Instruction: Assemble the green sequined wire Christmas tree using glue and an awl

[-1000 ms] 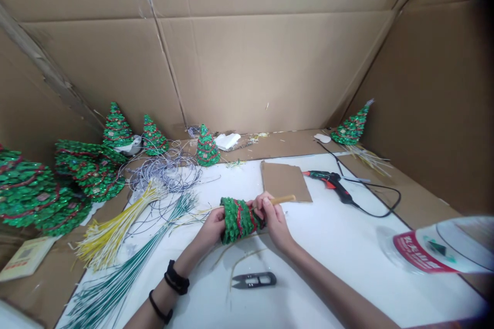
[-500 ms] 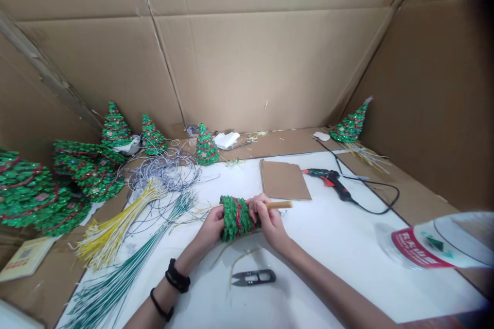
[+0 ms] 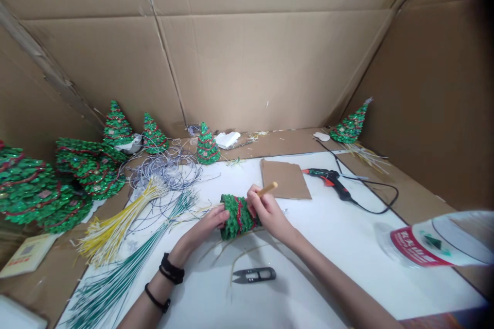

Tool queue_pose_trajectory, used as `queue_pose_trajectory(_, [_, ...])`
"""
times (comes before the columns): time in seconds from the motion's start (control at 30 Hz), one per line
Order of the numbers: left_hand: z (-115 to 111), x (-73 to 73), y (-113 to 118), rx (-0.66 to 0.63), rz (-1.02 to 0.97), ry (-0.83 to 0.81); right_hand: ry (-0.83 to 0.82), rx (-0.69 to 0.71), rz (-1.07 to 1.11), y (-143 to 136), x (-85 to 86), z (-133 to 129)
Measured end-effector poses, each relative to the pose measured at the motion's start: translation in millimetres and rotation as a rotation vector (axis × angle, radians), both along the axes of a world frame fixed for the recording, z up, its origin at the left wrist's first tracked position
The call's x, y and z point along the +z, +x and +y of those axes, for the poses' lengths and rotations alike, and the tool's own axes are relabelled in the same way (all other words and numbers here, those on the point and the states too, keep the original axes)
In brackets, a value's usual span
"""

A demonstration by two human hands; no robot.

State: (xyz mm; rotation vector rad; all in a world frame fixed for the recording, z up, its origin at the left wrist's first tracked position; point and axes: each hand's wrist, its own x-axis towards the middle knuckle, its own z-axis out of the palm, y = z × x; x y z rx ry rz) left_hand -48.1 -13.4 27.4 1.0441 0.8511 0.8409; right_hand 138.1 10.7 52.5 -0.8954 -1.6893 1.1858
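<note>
A small green tree [image 3: 234,216] with a red garland lies on its side between both hands, above the white work surface. My left hand [image 3: 215,218] is closed around its left end. Pinched in my right hand [image 3: 266,211] is a wooden stick [image 3: 269,189], its free end tilted up to the right, while the fingers rest at the tree's right end. Thin pale strands trail below the tree. Black thread snips [image 3: 254,275] lie on the surface just below the hands.
A cardboard square [image 3: 285,180] and a glue gun [image 3: 328,180] with its cable lie beyond my right hand. Yellow wires [image 3: 119,226], green wires [image 3: 127,262] and several green trees stand or lie at the left. A large plastic bottle [image 3: 440,241] is at the right.
The stick in my right hand has swung from nearly level to tilted upward. My left hand has shifted slightly over the tree's end, with its fingers now showing on top.
</note>
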Motion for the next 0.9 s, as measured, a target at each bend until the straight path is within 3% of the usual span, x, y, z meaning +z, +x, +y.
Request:
queue_pose_trajectory(0.27, [-1.6,-1.6,0.0,-0.07,-0.042,-0.024,0.023,0.061,-0.129,3.0,10.3,-0.8])
queue_pose_trajectory(0.57, [-3.0,4.9,2.6,-0.077,-0.058,0.022,0.056,0.037,-0.103,3.1,3.7,-4.4])
queue_pose_trajectory(0.9, [-4.1,5.5,6.7,-0.018,-0.124,-0.034,0.092,0.018,-0.107,4.1,-2.5,-6.2])
